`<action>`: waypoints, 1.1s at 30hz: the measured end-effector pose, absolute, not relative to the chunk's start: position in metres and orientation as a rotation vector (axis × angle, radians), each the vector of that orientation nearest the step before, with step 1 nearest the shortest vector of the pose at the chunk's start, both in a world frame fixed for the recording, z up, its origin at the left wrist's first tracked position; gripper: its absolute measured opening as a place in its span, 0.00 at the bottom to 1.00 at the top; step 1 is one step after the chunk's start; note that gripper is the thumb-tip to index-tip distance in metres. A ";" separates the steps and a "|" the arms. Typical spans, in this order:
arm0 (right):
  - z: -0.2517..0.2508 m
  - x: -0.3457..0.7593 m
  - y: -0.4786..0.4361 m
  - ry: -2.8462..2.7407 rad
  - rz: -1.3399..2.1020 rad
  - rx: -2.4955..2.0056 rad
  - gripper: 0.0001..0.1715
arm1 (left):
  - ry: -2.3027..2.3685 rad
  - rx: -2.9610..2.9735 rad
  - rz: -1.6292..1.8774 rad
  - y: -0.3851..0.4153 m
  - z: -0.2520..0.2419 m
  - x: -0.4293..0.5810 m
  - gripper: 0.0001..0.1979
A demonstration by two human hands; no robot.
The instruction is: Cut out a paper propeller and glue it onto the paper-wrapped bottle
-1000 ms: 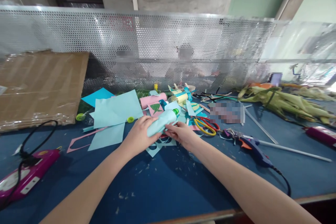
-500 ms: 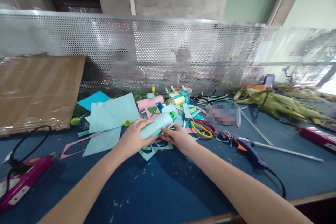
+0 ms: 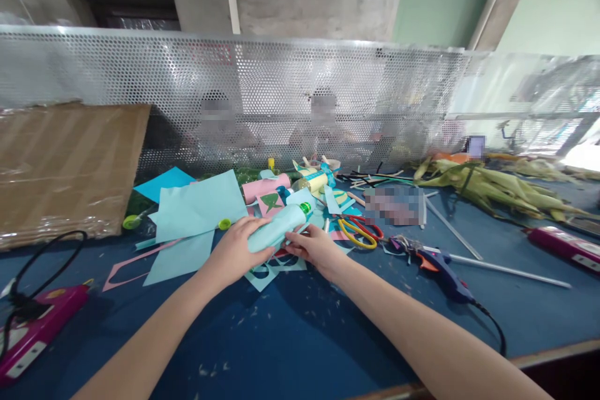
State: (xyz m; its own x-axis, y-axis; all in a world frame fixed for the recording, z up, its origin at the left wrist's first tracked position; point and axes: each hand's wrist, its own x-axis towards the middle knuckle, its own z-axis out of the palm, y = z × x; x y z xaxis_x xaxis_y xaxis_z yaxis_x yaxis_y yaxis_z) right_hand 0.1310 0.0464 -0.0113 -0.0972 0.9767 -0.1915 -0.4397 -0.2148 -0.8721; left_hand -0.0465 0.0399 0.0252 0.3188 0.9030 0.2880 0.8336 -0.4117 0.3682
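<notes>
A bottle wrapped in light blue paper [image 3: 277, 229], its green neck showing at the upper right, lies tilted between my hands. My left hand [image 3: 239, 244] is wrapped round its lower left end. At the bottle's right side, my right hand [image 3: 315, 249] pinches the loose edge of the blue paper. Cut light blue scraps [image 3: 260, 280] lie just below the bottle. Behind it are a pink card with a green shape [image 3: 269, 203], a pink roll [image 3: 266, 188] and a yellow-wrapped bottle [image 3: 312, 184]. Large light blue sheets [image 3: 197, 203] spread to the left.
Scissors [image 3: 359, 232] and a blue glue gun [image 3: 443, 272] with a cord lie to the right. Corn husks [image 3: 497, 187] and a magenta power strip [image 3: 565, 245] are farther right. Another power strip [image 3: 44, 325] and cardboard [image 3: 70, 169] stand left. A perforated metal screen [image 3: 281, 75] rises behind.
The view has shifted slightly, so the scene sits a little lower and farther left. Both hands keep their hold, and the paper lies a little differently round the bottle.
</notes>
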 end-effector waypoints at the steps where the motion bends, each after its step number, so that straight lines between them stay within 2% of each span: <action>1: -0.011 0.131 0.046 -0.786 1.583 -0.971 0.14 | 1.611 2.421 0.682 0.040 0.025 -0.046 0.27; 22: -0.012 0.132 0.046 -0.816 1.579 -0.960 0.14 | 1.614 2.394 0.664 0.038 0.028 -0.046 0.26; 28: -0.010 0.132 0.045 -0.809 1.579 -0.963 0.15 | 1.614 2.368 0.574 0.038 0.028 -0.049 0.36; 33: -0.012 0.132 0.045 -0.815 1.578 -0.972 0.16 | 1.631 2.359 0.526 0.038 0.029 -0.048 0.38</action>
State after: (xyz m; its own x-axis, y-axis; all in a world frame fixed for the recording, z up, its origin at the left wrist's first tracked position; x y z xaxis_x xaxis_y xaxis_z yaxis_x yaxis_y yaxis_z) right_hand 0.1321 0.0454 -0.0117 -0.1068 0.9785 -0.1765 -0.4227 -0.2054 -0.8827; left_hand -0.0481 0.0381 0.0289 0.3178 0.9341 0.1627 0.8534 -0.3565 0.3802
